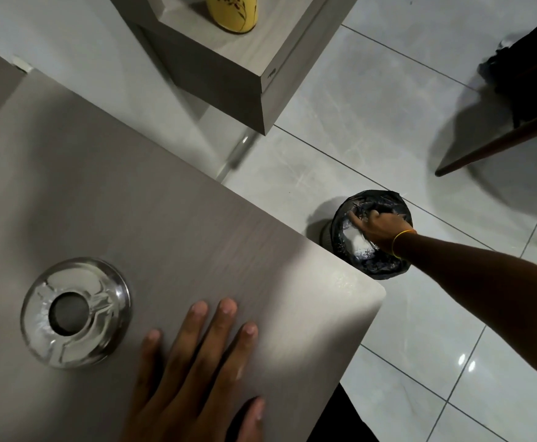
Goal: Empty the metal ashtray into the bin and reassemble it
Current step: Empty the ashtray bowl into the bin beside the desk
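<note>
— What do we have up top, away from the work?

— We see a yellow vase (232,12) with a dark plant motif, standing on a pale wood-grain stand (228,55) whose thick edge juts out above the floor.

— And beneath us?

— A grey wood-grain table (139,199) with a rounded corner fills the left side. Beyond it we look down on glossy pale floor tiles (372,100) with dark grout lines and small light glints.

— Anything on the right?

— We make out a dark wooden chair leg (496,145) slanting across the tiles, and something black (531,71) above it, too dim for us to identify.
</note>
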A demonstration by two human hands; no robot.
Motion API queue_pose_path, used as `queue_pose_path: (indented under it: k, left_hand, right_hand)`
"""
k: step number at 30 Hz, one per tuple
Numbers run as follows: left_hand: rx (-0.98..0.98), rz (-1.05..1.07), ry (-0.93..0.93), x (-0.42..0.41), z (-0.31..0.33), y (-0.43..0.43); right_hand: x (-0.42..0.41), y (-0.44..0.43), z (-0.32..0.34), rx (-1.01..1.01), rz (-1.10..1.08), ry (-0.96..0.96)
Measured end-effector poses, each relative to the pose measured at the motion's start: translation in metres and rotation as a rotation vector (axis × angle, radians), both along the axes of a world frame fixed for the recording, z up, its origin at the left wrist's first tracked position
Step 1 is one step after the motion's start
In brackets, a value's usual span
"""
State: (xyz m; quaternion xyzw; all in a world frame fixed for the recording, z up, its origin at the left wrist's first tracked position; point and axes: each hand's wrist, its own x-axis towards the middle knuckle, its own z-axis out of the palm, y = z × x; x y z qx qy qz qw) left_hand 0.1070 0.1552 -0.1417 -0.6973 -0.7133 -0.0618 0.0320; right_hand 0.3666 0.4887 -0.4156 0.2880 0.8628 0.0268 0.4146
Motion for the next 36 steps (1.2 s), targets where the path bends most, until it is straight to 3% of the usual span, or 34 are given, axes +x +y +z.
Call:
queue_pose_path:
  k: [10, 15, 17, 21, 24, 28, 30, 33, 36]
  left_hand:
    - [-0.014, -0.020, 0.005, 0.001, 0.002, 0.002]
    - [-0.025, -0.018, -0.012, 0.000, 0.000, 0.000]
    - [-0.041, -0.009, -0.027, -0.001, -0.002, -0.001]
    - [-0.083, -0.001, -0.058, -0.004, -0.009, -0.005]
    - [-0.140, 0.002, -0.110, -0.006, -0.008, -0.008]
    - [-0.189, 0.007, -0.155, -0.006, -0.006, -0.009]
    - [-0.213, 0.011, -0.159, -0.002, -0.008, -0.007]
    - [-0.221, 0.056, -0.180, 0.006, -0.004, -0.006]
    - [-0.230, 0.102, -0.209, 0.016, 0.003, 0.002]
  right_hand:
    - [-0.014, 0.001, -0.011, -0.013, -0.056, 0.087]
    - [-0.006, 0.004, -0.015, -0.010, -0.240, 0.180]
    - [-0.001, 0.007, -0.009, -0.011, -0.387, 0.200]
    - [0.014, 0.014, 0.010, -0.031, -1.000, 0.379]
    - [0.025, 0.003, 0.056, -0.093, -1.318, 0.527]
    - [0.026, -0.031, 0.139, -0.038, -1.709, 0.862]
    - [0.023, -0.046, 0.186, -0.155, -1.837, 1.069]
    - [-0.001, -0.070, 0.264, -0.254, -1.757, 1.225]
    - [-0.045, -0.102, 0.330, -0.213, -1.522, 1.270]
